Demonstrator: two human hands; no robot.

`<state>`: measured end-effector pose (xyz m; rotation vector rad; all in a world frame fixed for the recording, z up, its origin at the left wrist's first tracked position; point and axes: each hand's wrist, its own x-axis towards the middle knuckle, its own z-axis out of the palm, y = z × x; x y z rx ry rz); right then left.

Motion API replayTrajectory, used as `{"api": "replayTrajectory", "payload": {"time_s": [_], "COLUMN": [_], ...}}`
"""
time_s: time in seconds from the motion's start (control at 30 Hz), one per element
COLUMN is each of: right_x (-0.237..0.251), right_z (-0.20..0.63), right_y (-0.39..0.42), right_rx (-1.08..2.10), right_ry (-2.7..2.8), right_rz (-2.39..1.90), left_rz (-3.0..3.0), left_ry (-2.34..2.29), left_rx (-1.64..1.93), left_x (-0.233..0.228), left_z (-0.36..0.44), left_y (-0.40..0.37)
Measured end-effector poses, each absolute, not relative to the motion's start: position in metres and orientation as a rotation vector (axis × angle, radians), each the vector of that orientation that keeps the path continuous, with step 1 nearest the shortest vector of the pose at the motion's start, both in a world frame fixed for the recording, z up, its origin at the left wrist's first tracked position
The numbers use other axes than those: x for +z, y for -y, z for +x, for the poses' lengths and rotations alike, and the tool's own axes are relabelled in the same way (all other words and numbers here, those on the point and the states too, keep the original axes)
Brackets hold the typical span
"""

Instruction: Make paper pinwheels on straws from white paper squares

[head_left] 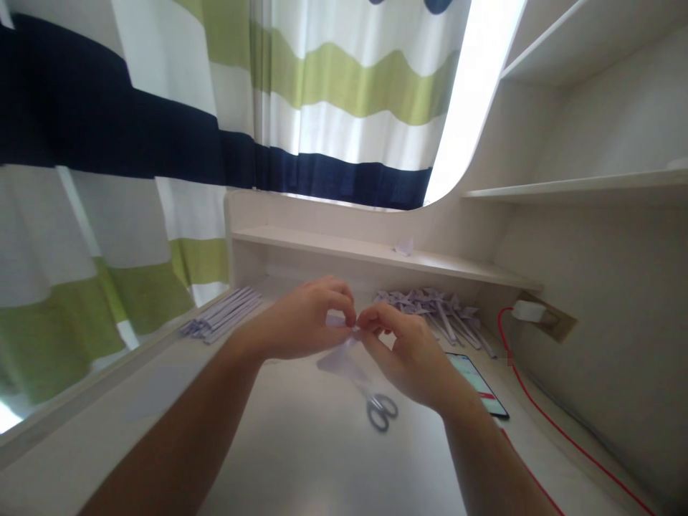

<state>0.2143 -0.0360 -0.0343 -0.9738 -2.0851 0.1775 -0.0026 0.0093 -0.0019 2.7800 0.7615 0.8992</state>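
Note:
Over the middle of the white desk (pixel 301 444), my left hand (pixel 309 315) and my right hand (pixel 405 351) meet fingertip to fingertip. Both are closed in a pinch on a small piece of pale paper (pixel 340 335), partly hidden by the fingers. Whether it is folded or twisted there is blurred. Just below lies a thin, pale, see-through-looking piece (pixel 336 362), also blurred. Grey-handled scissors (pixel 381 412) rest on the desk below my right hand, their blades pointing up and to the left.
Rolled paper sticks (pixel 223 315) lie stacked at the back left. Several paper sticks with folded ends (pixel 441 308) are heaped at the back right. A phone (pixel 478 387) lies right of my right wrist. A red cable (pixel 559 426) runs from a white plug (pixel 528 311).

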Motion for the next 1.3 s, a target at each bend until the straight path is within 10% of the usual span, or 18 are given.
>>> {"api": "replayTrajectory", "payload": {"time_s": [0.47, 0.77, 1.3], "right_x": [-0.041, -0.040, -0.040], "right_z": [0.221, 0.227, 0.221], "right_y": [0.011, 0.005, 0.016], "right_rx": [0.496, 0.217, 0.167], "right_ry": [1.615, 1.358, 1.595], "right_rz": [-1.019, -1.108, -1.071], "left_rz": [2.326, 2.412, 2.528], "left_ry": [-0.997, -1.355, -1.087], "left_rx": [1.592, 0.987, 1.337], "left_x": [0.001, -0.003, -0.019], "left_z": [0.000, 0.012, 0.035], "left_y": [-0.011, -0.008, -0.006]}}
